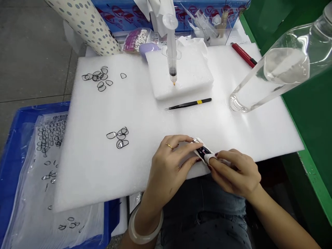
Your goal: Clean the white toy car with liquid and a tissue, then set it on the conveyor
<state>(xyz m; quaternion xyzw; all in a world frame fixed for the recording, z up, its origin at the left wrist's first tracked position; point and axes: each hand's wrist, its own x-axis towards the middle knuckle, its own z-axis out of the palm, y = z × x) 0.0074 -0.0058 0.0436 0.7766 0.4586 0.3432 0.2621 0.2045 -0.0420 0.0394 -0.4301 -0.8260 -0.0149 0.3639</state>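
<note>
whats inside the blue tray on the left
The blue tray holds plastic sheeting with many small black rings on it. The foam board covers its upper right part, so anything there cannot be seen.

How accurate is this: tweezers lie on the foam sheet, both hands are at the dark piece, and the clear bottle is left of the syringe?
Wrong side: the head view shows the clear bottle right of the syringe. The tweezers lie on the foam sheet, with the left hand and the right hand at the dark piece.

No lettering seems readable anywhere.
</note>
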